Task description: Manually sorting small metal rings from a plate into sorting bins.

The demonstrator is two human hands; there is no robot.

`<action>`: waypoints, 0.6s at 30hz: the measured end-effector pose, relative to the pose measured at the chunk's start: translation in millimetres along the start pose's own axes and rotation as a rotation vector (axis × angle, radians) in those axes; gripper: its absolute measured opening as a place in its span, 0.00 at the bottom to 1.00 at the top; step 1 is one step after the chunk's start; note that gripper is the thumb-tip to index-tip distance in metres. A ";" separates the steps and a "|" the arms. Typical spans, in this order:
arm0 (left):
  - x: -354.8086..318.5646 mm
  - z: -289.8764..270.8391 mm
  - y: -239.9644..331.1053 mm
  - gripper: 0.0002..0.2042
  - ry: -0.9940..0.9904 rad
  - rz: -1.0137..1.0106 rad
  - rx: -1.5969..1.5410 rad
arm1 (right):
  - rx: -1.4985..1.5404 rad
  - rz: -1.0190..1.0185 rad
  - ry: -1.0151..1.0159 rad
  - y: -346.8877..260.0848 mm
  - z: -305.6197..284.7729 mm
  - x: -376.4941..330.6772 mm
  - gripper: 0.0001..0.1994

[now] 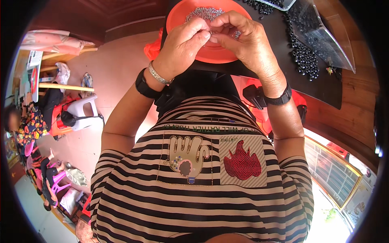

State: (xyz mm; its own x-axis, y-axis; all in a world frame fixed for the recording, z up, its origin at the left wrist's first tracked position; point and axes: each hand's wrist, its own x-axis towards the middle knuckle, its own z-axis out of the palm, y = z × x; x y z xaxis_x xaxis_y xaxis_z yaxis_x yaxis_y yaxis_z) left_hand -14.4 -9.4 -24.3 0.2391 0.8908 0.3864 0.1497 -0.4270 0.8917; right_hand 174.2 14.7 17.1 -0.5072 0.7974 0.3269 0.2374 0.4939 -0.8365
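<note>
a tiny metal piece is pinched between left hand and right hand above the orange bowl — a slackened pinch could drop it among the others.

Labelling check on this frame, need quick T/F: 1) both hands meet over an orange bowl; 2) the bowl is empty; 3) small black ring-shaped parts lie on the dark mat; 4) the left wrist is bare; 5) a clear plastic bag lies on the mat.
1) True. The left hand and right hand meet fingertip to fingertip over the orange bowl.
2) False. The bowl holds a heap of small silvery parts.
3) True. Small black ring-shaped parts lie on the dark mat.
4) False. The left wrist carries a silver bangle and a black band.
5) True. A clear plastic bag lies there; what it holds is unclear.
</note>
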 end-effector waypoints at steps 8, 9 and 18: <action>1.6 -6.9 3.6 0.07 -0.002 -0.024 -0.014 | -0.030 0.119 0.040 12.5 -5.2 -2.2 0.15; 1.5 -8.1 6.0 0.09 -0.032 -0.069 -0.013 | -0.044 0.137 0.032 9.6 -2.8 -1.8 0.18; 10.9 -4.0 27.9 0.05 -0.002 0.146 0.206 | 0.161 0.183 -0.118 1.6 0.1 5.2 0.17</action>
State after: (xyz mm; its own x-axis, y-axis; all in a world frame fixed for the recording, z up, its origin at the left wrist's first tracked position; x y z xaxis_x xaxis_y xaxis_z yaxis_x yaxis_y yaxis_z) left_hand -11.5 -11.0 5.8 0.2741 0.8169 0.5075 0.3057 -0.5744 0.7594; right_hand 171.8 19.6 17.4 -0.5633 0.8178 0.1179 0.2044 0.2762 -0.9391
